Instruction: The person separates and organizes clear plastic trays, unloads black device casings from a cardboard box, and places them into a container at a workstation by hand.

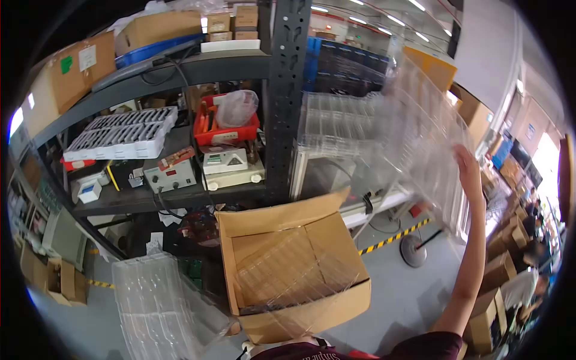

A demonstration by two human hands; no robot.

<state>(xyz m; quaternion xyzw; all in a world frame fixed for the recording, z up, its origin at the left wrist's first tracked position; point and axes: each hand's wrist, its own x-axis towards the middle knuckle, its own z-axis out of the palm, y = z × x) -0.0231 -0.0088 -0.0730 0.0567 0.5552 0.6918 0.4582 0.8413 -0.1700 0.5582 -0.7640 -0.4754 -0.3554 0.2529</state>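
My right hand [466,165] is raised at the right, its fingers closed on the outer edge of clear plastic trays [429,135]. The trays are tilted and smeared by motion. Beside them, more clear trays [339,117] are stacked on a bench. Below stands an open cardboard box [324,306], with a clear ribbed tray [282,267] slanting inside and over its front edge. Another group of clear trays [150,306] is at the lower left, next to the box. I cannot make out my left hand anywhere in view.
A dark metal rack [287,90] holds a white slotted tray [123,133], a red bin [227,120] and a grey instrument box [171,171]. A round stand base [413,251] sits on the floor by striped tape [393,237]. People and cartons [501,273] line the right.
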